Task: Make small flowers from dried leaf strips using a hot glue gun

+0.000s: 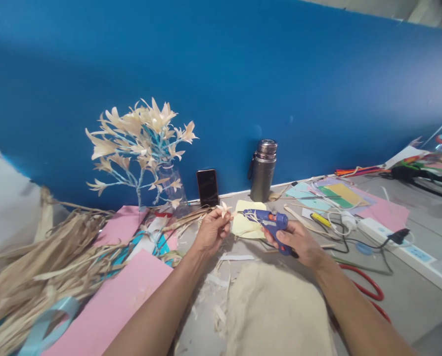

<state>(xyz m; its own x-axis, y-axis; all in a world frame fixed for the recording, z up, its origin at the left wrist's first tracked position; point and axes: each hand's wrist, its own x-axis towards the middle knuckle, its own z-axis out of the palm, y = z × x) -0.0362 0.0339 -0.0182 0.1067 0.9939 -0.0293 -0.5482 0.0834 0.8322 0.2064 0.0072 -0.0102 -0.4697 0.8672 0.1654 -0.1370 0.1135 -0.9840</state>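
Between the fingers of my left hand [212,231] is a small cream-coloured flower [224,209] with pointed petals. My right hand [297,241] grips a blue glue gun [267,220] with orange parts, its nozzle pointing left at the flower. Pale strands cling to the front of the gun. Whether the nozzle touches the flower I cannot tell. Beneath the gun lies a pale yellow sheet [245,228]. A cream cloth [276,311] is spread below, between my forearms.
Left stands a clear bottle [172,185] holding branched cream flowers [143,133]. Dry husks [31,257], pink paper [132,291] and a ribbon roll [52,329] lie in front. A phone [207,188] and flask [263,173] stand by the wall; a cutter [320,220], power strip [402,247] and scissors [365,287] are right.
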